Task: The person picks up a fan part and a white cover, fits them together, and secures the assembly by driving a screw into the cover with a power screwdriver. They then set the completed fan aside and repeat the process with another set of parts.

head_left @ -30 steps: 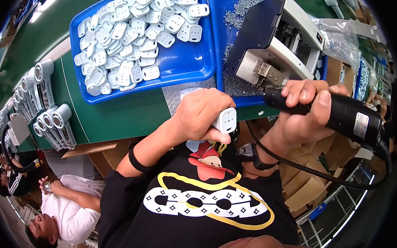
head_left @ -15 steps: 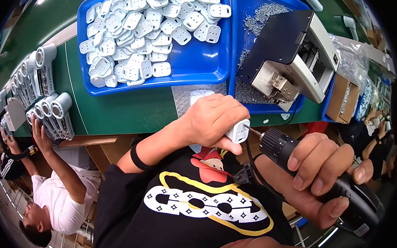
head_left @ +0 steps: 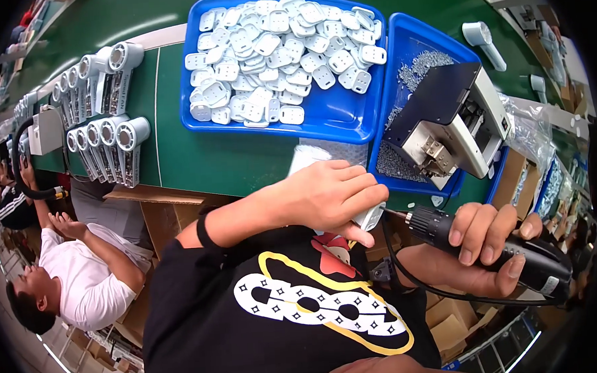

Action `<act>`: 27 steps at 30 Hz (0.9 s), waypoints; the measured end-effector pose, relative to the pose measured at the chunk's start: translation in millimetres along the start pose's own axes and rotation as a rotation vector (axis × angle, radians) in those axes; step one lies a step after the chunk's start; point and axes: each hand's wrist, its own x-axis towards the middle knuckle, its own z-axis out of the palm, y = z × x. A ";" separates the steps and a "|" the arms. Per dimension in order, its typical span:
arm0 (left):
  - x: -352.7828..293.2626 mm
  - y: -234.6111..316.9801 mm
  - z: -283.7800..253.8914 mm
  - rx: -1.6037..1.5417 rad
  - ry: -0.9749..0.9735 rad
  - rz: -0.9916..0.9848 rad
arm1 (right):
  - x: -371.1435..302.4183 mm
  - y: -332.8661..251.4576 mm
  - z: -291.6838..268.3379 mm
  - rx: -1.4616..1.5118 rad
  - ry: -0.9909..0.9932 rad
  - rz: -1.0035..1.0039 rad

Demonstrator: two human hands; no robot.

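Note:
My left hand [head_left: 339,194] is closed around the handle of a white hair-dryer-shaped unit [head_left: 369,216], whose flat end faces right. Its pale rounded head [head_left: 308,157] shows above the wrist, blurred; the fingers cover most of the rest. In my right hand [head_left: 490,237] lies a black electric screwdriver [head_left: 432,227], pointing left, with a cord running from it. The bit [head_left: 396,214] meets the unit's end or stops just short of it; I cannot tell which.
A blue tray [head_left: 275,128] holds many white end plates. Right of it, a screw feeder [head_left: 443,121] stands in a blue tray [head_left: 398,29] with loose screws. Similar white units [head_left: 117,138] stand in rows at left. A co-worker [head_left: 100,271] sits at left.
The view has shifted, so the trays sit further right and lower. The unit's end has tilted, showing less of its face. The co-worker's raised hand has come down from the white units.

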 end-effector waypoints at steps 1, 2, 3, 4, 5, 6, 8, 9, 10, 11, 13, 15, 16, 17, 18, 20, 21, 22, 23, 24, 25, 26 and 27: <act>4.5 2.3 -20.6 0.092 -0.099 0.043 | -5.4 1.1 2.1 0.006 -0.010 -0.007; 8.0 -1.9 -43.9 0.266 -0.167 0.106 | -12.7 6.7 3.6 -0.093 0.019 0.012; 16.6 -18.4 -65.5 0.425 -0.241 0.182 | -19.7 13.1 1.2 -0.206 0.061 0.017; 25.7 -46.3 -85.3 0.467 -0.134 0.171 | -28.6 24.8 -7.2 -0.338 0.068 -0.018; 35.3 -81.0 -107.3 0.515 -0.029 0.155 | -39.2 37.9 -17.3 -0.461 0.072 -0.050; 43.5 -122.7 -126.5 0.657 0.028 0.170 | -51.1 47.3 -26.8 -0.540 0.052 -0.035; 57.5 -180.5 -169.7 0.790 -0.178 -0.123 | -73.0 63.8 -50.9 -0.609 0.018 -0.027; 63.7 -203.2 -189.5 0.812 -0.222 -0.234 | -83.5 73.0 -66.0 -0.742 -0.027 -0.011; 61.0 -236.9 -202.4 0.829 -0.305 -0.364 | -84.3 81.5 -71.9 -0.871 -0.077 0.004; 58.4 -250.0 -203.2 0.830 -0.390 -0.486 | -80.7 82.8 -68.5 -0.871 -0.086 -0.004; 40.1 -255.5 -201.9 0.942 -0.279 -0.411 | -65.9 88.5 -53.6 -0.943 -0.156 0.192; 17.9 -242.5 -206.3 1.158 -0.080 -0.262 | -44.3 96.3 -26.5 -1.069 -0.289 0.341; 13.1 -213.6 -213.9 1.096 -0.007 -0.330 | -32.2 101.2 -5.2 -1.164 -0.384 0.397; 15.8 -176.5 -218.8 1.017 0.063 -0.381 | -23.5 110.2 5.8 -1.273 -0.515 0.368; 10.4 -141.5 -224.7 0.727 0.123 -0.462 | -13.9 122.2 12.7 -1.377 -0.639 0.333; -31.2 -97.2 -231.5 0.891 0.265 -0.243 | -4.7 152.5 23.4 -1.523 -0.739 0.366; -46.4 -53.8 -230.0 0.733 0.270 -0.514 | -2.1 159.6 24.3 -1.666 -0.837 0.401; -71.6 -20.2 -225.0 0.730 0.367 -0.673 | -3.4 161.9 25.7 -1.655 -0.840 0.401; -99.8 0.5 -216.9 0.723 0.467 -0.825 | -3.3 166.9 27.2 -1.640 -0.887 0.393; -132.6 12.1 -204.9 0.849 0.480 -0.974 | -3.0 171.2 27.6 -1.628 -0.928 0.387; -167.4 24.0 -187.9 0.982 0.492 -1.132 | -5.6 173.9 29.1 -1.607 -0.981 0.383; -195.3 35.7 -167.4 1.118 0.423 -1.269 | -4.9 174.4 30.3 -1.593 -0.989 0.383; -218.5 41.2 -151.4 1.248 0.348 -1.402 | -1.4 172.1 30.2 -1.539 -1.032 0.397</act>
